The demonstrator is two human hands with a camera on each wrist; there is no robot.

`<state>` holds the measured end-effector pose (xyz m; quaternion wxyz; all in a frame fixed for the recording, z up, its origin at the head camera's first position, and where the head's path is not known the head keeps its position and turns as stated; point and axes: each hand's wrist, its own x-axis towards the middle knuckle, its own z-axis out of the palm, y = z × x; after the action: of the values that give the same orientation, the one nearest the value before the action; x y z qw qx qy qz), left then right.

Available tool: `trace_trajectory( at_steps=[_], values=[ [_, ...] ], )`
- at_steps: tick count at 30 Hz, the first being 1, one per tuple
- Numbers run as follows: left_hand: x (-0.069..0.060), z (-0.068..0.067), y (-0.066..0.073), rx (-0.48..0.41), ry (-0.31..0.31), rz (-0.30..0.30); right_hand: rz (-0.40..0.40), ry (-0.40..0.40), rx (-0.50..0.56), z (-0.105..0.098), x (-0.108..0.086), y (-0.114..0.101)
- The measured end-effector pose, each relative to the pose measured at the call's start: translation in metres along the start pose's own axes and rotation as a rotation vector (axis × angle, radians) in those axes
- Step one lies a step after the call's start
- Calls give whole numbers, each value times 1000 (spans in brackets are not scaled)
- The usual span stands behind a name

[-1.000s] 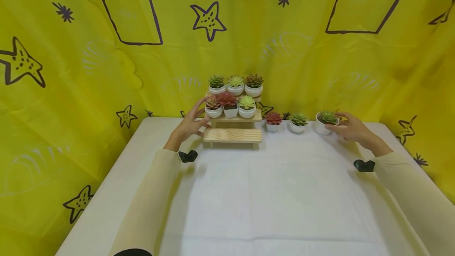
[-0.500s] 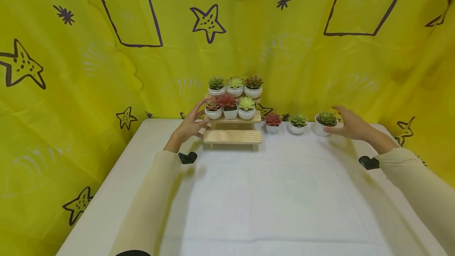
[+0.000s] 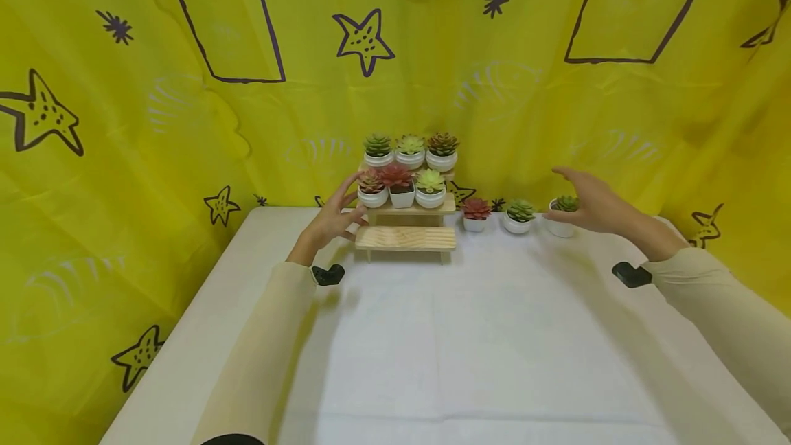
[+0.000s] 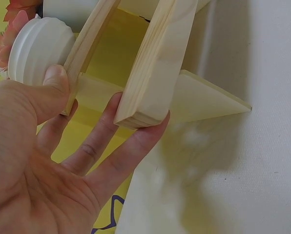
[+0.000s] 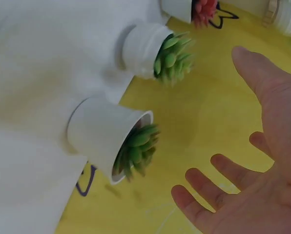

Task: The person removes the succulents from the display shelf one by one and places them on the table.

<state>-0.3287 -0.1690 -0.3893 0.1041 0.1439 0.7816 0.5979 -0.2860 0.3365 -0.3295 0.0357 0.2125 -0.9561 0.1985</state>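
Note:
At the left end of the three-tier wooden stand, my left hand grips the shelf edges. In the left wrist view its thumb and a finger pinch one shelf beside a white pot, and other fingertips touch the lower shelf. My right hand hovers above the rightmost potted green succulent, partly covering it. In the right wrist view that hand is empty, fingers spread, apart from the tilted-looking white pot.
Several potted succulents fill the stand's top and middle shelves. Right of it, a red succulent and a small green one stand along the back of the white table. A yellow patterned curtain hangs behind.
My right hand has let go of the rightmost pot, then lifted and shifted left above it. The left hand stays at the stand.

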Motion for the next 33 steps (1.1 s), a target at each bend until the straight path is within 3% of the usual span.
trace_trajectory(
  at_steps=[13, 33],
  values=[
    [-1, 0, 0, -8, -10, 6, -100, 69, 71, 14, 23, -49],
    [0, 1, 2, -5, -15, -14, -46, 60, 397, 56, 60, -110]
  ],
)
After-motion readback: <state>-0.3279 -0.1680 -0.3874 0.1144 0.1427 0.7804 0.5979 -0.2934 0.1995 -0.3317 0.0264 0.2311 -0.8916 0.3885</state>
